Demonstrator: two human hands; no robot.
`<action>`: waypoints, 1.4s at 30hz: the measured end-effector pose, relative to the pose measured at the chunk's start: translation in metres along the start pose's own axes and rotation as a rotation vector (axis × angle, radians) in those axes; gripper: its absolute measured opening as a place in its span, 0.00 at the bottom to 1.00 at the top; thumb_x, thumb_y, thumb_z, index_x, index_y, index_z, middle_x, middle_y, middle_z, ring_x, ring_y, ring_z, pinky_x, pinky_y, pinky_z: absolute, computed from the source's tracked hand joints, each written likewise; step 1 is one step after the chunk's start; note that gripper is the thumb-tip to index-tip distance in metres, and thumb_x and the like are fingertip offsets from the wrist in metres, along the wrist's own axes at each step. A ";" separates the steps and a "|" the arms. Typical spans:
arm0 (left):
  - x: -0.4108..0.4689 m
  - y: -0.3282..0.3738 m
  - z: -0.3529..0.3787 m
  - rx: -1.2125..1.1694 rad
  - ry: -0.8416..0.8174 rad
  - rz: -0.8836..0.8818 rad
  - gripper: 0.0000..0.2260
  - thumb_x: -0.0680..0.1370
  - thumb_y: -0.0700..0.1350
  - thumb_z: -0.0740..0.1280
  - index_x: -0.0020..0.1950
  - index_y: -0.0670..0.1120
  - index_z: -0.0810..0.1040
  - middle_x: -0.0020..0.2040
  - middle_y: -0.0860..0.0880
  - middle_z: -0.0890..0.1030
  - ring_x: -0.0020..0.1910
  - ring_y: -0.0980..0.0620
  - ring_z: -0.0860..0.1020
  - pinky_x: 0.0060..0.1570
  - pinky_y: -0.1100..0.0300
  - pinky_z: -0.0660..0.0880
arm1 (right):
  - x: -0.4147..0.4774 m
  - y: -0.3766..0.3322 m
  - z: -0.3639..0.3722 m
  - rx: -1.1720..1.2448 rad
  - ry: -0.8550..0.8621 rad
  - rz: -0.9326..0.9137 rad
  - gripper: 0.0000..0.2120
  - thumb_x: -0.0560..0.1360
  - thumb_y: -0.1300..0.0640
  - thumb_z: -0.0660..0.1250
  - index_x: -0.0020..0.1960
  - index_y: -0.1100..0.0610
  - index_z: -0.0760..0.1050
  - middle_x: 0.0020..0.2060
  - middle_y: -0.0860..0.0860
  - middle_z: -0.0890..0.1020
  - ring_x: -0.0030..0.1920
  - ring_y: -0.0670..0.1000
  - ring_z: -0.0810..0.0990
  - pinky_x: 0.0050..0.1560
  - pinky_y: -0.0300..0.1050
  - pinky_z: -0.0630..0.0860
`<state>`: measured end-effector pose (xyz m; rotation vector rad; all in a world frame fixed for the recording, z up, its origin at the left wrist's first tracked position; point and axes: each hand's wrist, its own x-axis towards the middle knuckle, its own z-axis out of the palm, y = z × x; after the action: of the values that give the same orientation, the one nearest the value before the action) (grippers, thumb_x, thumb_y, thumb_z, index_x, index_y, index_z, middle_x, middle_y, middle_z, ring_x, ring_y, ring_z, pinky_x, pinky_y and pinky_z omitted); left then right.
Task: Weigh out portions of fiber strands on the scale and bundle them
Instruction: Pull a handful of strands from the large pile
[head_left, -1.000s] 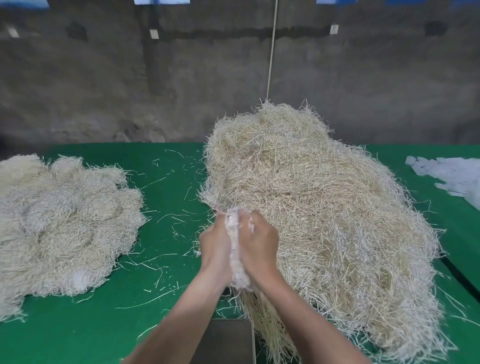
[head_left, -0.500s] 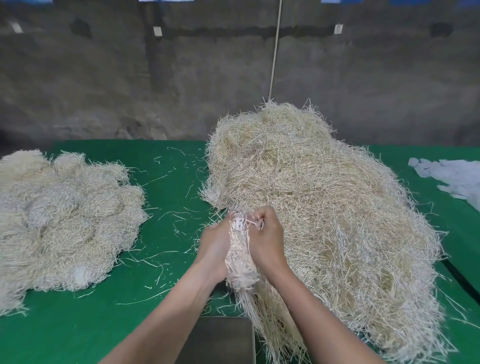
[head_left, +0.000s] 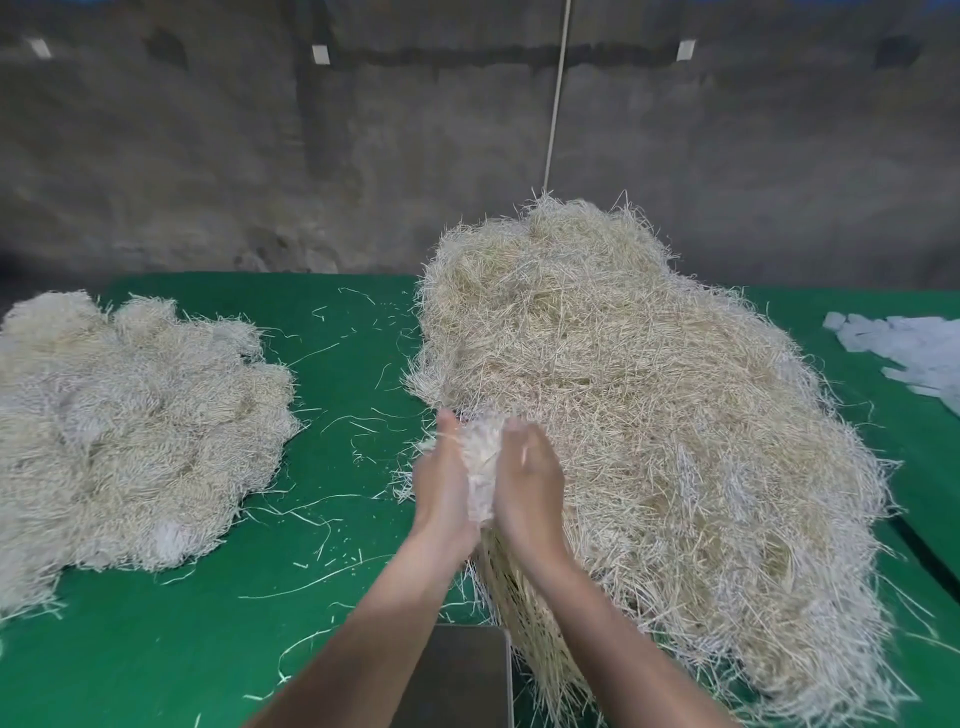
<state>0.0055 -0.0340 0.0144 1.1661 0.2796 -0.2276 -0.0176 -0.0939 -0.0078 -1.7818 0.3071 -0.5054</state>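
The fingers (head_left: 448, 431) of the left hand (head_left: 441, 483) and those of the right hand (head_left: 530, 478) are seen laid long against the 2 sides of the bundle of fiber strands (head_left: 480, 462), more straight than curled, though the picture is blurred there. Half a second ago the right fingertips were curled in a pinch at the bundle's top; that pinch has been let go, and the bundle is now pressed between the 2 palms, its pale upper end fanned out above them. The lower strands are left hanging below the wrists, just above the scale (head_left: 462, 675), whose grey platform is seen at the bottom edge with nothing resting on it. From this it is judged that the tying is finished or nearly so, and that the portion is being squeezed into shape. The loose heap (head_left: 675, 415) lies touching the right hand's far side, and the pile of finished bundles (head_left: 130, 431) is kept well apart on the green table cover (head_left: 156, 665).
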 end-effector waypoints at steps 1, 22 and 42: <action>0.005 0.004 0.001 -0.022 0.087 -0.006 0.18 0.80 0.54 0.60 0.35 0.44 0.74 0.26 0.49 0.74 0.21 0.54 0.75 0.22 0.67 0.70 | -0.015 0.004 0.006 -0.098 -0.035 -0.077 0.19 0.77 0.36 0.46 0.39 0.44 0.68 0.38 0.44 0.75 0.38 0.43 0.74 0.38 0.40 0.72; -0.007 -0.019 0.024 0.349 0.072 -0.016 0.09 0.80 0.42 0.61 0.42 0.40 0.75 0.28 0.51 0.72 0.27 0.56 0.73 0.33 0.64 0.76 | 0.011 0.019 -0.028 -0.118 -0.045 -0.089 0.08 0.79 0.61 0.59 0.53 0.53 0.75 0.38 0.41 0.75 0.31 0.38 0.67 0.30 0.32 0.68; -0.006 -0.033 0.036 0.084 0.312 0.054 0.19 0.80 0.57 0.59 0.39 0.43 0.74 0.37 0.45 0.76 0.37 0.46 0.77 0.42 0.57 0.74 | 0.005 0.030 -0.039 -0.055 -0.142 -0.082 0.17 0.78 0.50 0.57 0.54 0.62 0.74 0.35 0.51 0.78 0.35 0.50 0.76 0.36 0.43 0.75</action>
<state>-0.0069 -0.0798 0.0005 1.2909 0.5158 -0.0082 -0.0311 -0.1376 -0.0280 -1.8787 0.1514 -0.4292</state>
